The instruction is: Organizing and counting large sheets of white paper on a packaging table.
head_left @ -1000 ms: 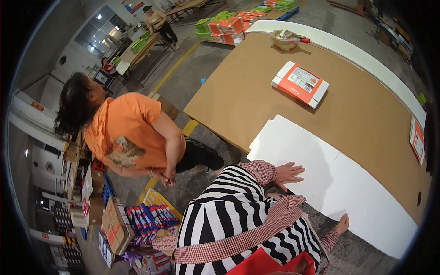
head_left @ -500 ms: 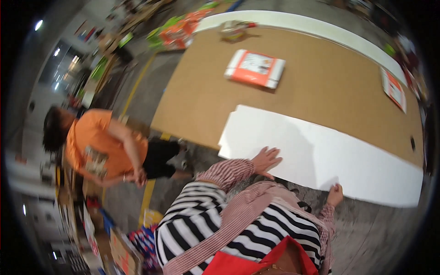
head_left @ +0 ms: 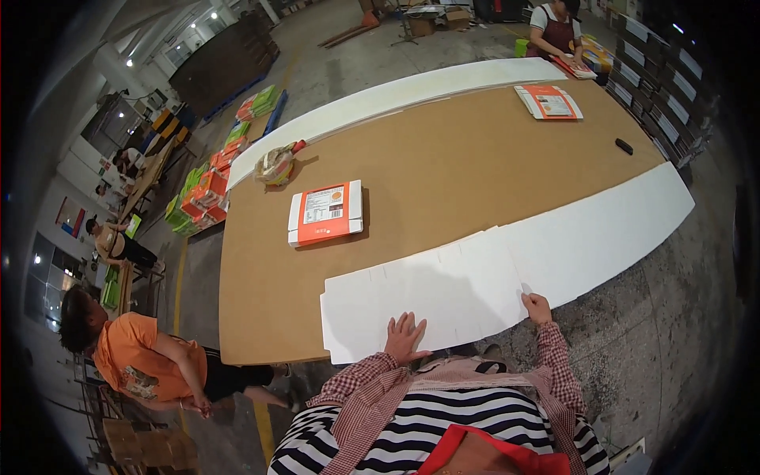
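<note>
the brown-topped desk (head_left: 443, 174) is bordered on its far side by a long white strip (head_left: 396, 91). along the near side, the white sheet (head_left: 609, 229) is laid flat; whether it is one piece or two overlapped cannot be told. it is judged to be light, smooth card, fairly stiff when flat but easily creased, and likely to slide; it would best be held by its near edge at two well-spaced points, with the middle supported. towards the left, an orange-and-white box (head_left: 328, 212) is set well apart from the sheet. the left hand (head_left: 404, 336) is rested on the sheet, fingers spread; by the right hand (head_left: 538, 307), fingers curled, its near edge is pinched. farther right, a small black object (head_left: 624, 146) is seen.
</note>
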Demonstrator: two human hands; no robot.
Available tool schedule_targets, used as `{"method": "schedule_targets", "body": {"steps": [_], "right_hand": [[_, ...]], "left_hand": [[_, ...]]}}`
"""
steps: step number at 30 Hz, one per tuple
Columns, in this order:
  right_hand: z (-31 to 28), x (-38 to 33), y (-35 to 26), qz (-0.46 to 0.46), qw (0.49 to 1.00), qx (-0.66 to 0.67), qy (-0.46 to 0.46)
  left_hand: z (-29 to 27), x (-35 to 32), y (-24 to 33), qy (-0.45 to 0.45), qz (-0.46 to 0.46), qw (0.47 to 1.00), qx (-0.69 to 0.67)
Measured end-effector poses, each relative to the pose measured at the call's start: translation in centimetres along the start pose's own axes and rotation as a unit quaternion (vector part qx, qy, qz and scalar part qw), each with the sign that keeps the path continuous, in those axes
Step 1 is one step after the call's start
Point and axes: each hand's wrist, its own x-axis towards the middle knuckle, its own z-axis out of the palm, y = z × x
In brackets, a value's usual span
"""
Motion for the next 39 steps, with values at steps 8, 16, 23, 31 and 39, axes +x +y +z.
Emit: {"method": "schedule_targets", "body": {"steps": [8, 16, 23, 31, 39], "right_hand": [[1.9, 0.3, 1.1, -0.055, 0.973, -0.207, 0.088], [2.1, -0.4, 0.6, -0.056, 0.969, -0.224, 0.085], [2.6, -0.7, 0.1, -0.057, 0.96, -0.254, 0.107], [2.1, -1.0, 0.4, -0.033, 0.97, -0.215, 0.113], [2.7, -0.5, 0.5, -0.061, 0.962, -0.229, 0.134]], "left_hand": [[-0.5, 0.5, 0.0, -0.006, -0.005, 1.0, 0.014], [-1.0, 0.3, 0.3, -0.041, -0.011, 0.999, 0.012], [-1.0, 0.1, 0.3, -0.031, 0.0, 0.999, 0.015], [-3.4, 3.1, 1.0, -0.043, 0.034, 0.998, -0.011], [-1.8, 3.0, -0.2, -0.107, 0.074, 0.991, 0.04]]}}
